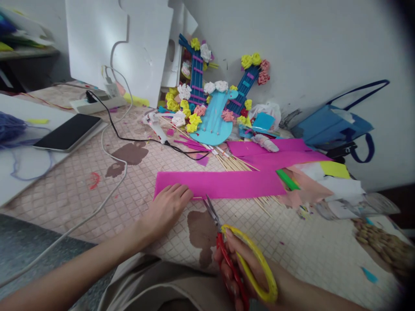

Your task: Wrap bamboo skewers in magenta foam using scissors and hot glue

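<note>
Left hand [168, 205] spread flat, pinning pink paper strip [223, 183] at its left end. Right hand [246, 268] grips scissors [227, 239], blades parted at strip's near edge, beside left fingers. Judgement: keep strip taut, fingertips clear of blades.

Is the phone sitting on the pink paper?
No, the phone lies on a white board at the left, apart from the pink paper strip, which the left hand presses while the right hand holds scissors at its edge.
</note>
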A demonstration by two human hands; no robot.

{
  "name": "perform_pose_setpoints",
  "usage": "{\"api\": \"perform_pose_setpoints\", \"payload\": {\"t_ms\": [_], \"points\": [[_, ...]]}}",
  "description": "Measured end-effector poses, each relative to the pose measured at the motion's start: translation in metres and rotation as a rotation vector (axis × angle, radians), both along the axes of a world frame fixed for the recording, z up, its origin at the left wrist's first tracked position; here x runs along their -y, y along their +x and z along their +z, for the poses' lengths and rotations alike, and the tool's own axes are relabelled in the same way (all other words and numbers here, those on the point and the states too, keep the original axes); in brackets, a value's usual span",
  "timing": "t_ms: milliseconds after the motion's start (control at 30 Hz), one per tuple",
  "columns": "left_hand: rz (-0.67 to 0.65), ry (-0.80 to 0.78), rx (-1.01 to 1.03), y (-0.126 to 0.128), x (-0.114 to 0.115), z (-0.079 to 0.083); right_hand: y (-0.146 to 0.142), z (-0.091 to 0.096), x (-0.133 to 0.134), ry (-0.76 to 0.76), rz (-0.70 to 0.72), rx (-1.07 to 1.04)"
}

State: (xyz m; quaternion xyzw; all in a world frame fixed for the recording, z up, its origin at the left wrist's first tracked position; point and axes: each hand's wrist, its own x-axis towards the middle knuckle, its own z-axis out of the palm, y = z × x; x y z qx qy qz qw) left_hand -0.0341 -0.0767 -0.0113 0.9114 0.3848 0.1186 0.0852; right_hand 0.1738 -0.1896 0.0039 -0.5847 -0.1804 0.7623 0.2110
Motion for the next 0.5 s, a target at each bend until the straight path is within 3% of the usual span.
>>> {"api": "perform_pose_setpoints", "payload": {"t_ms": [200, 500], "points": [[0.051, -0.005, 0.040, 0.0012, 0.0021, -0.0003, 0.0009, -0.0039, 0.0043, 0.010, 0.004, -0.009], [-0.009, 0.003, -0.035, 0.0036, 0.0096, 0.0020, -0.0022, -0.0056, 0.0064, 0.012, -0.042, -0.017]]}}
